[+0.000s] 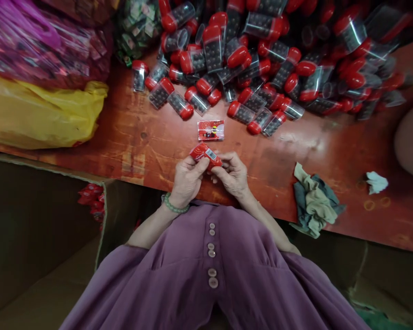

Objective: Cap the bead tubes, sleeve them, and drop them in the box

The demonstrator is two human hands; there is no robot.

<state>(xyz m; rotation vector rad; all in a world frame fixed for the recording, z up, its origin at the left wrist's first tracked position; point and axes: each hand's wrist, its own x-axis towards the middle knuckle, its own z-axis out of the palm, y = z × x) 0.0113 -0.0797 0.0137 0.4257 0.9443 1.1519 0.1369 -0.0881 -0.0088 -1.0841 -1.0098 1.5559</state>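
Purple buttoned garment lowest in view. Above it, small red printed packet with a barcode pinched between left hand and right hand, fingertips clamped on either end, wrists low over the red wooden tabletop. One more flat red packet just beyond; heaped red-capped clear containers too many to count.

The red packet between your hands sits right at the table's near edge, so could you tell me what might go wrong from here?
The red packet is pinched only by the fingertips of the left hand and right hand over the table edge; it could slip into the lap. The pile of red-capped containers looks loose, so one might roll onto the flat red card.
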